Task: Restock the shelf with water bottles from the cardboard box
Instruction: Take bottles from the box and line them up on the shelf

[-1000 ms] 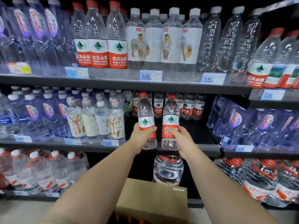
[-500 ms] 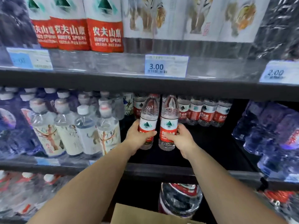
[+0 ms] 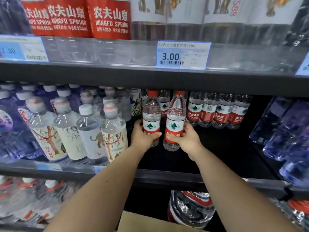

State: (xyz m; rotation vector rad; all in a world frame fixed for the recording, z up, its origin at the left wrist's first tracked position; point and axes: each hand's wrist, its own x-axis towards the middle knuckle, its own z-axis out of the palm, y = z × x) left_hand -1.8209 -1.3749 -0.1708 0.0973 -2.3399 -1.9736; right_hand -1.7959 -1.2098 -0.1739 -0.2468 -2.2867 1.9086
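Observation:
My left hand (image 3: 142,137) grips a small red-capped, red-labelled water bottle (image 3: 151,113) upright inside the middle shelf (image 3: 217,148). My right hand (image 3: 188,139) grips a second such bottle (image 3: 175,118), tilted slightly right, beside the first. Both bottles stand or hover low over the dark shelf floor, just in front of a back row of matching bottles (image 3: 220,111). A corner of the cardboard box (image 3: 142,222) shows at the bottom edge; its contents are hidden.
White-capped bottles with tree labels (image 3: 93,131) crowd the shelf left of my hands. Blue-tinted bottles (image 3: 284,131) fill the right. The upper shelf edge carries a 3.00 price tag (image 3: 183,55). A large bottle (image 3: 190,208) sits on the shelf below.
Both hands have carried the two bottles deeper into the middle shelf toward the back row, and my head has moved closer to the shelf.

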